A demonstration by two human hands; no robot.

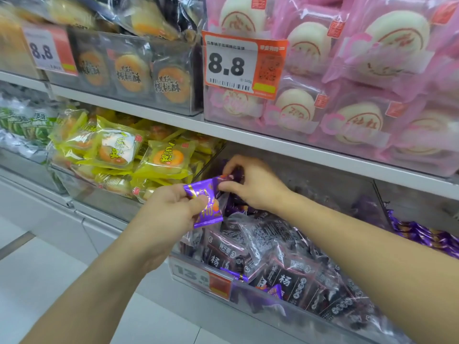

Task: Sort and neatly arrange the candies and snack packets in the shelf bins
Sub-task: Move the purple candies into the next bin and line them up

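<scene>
I see the left hand (171,207) pinching a glossy, crinkled purple foil packet (206,204), flat and rectangular, long axis tilting up-right, above the clear plastic bin (248,296) of dark packets (285,269). The right hand (253,184) pinches its upper end.

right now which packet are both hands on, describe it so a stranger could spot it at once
Start at the clear bin of dark purple packets on the lower shelf, right of the yellow packets. Above its left end, the left hand and right hand pinch one bright purple packet. Unlike the dark packets below, it is shiny violet with gold print.
</scene>
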